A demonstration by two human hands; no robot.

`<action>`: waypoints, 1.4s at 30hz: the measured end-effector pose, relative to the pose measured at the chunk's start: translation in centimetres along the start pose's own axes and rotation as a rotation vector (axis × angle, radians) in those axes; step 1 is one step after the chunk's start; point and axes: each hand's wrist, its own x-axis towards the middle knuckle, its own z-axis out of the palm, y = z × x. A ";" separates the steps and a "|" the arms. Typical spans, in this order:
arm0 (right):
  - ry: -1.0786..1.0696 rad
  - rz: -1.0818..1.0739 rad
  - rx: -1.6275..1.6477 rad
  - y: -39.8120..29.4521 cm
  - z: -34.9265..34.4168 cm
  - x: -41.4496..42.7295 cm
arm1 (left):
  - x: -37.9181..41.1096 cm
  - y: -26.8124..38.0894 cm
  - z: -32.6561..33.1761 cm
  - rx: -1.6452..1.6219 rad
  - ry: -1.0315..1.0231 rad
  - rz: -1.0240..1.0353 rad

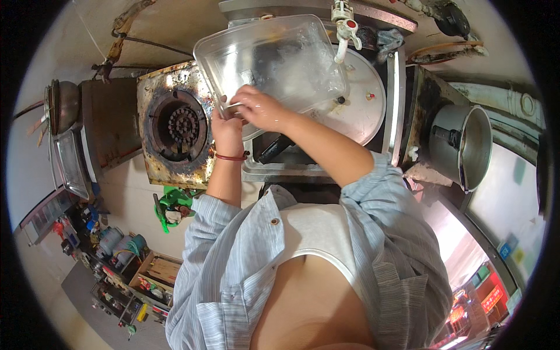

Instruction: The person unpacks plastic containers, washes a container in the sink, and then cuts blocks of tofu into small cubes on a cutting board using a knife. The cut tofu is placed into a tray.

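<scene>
A clear plastic rectangular tub (297, 78) is tilted over the sink area, its inside wet with water pooled or splashed towards the far right. My left hand (228, 131) grips its near left corner, and a dark red band circles that wrist. My right hand (261, 109) is wet and bent over the same corner, fingers curled at the wall. Whether it holds anything small is hidden. The spout of a white tap with a red-marked handle (347, 30) hangs over the tub's right side. Partly under the tub lies a large round metal lid (372, 105) with valve fittings.
To the left stands a rusty gas burner stove (177, 120). A black handle (275, 148) lies below my right forearm. At the right is a large metal pot (466, 144) on its side. A green plastic stool (173, 205) sits on the floor, lower left.
</scene>
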 end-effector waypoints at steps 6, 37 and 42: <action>0.062 0.320 -0.287 2.3 -2.7 -0.4 | -1.3 2.6 0.0 0.025 0.075 -0.022; 0.709 0.839 0.538 1.0 -16.8 -12.3 | -1.5 1.8 -0.2 -0.152 -0.064 -0.288; 0.359 0.700 0.973 0.0 -20.2 -14.2 | 0.5 -1.3 2.0 -0.116 -0.287 -0.427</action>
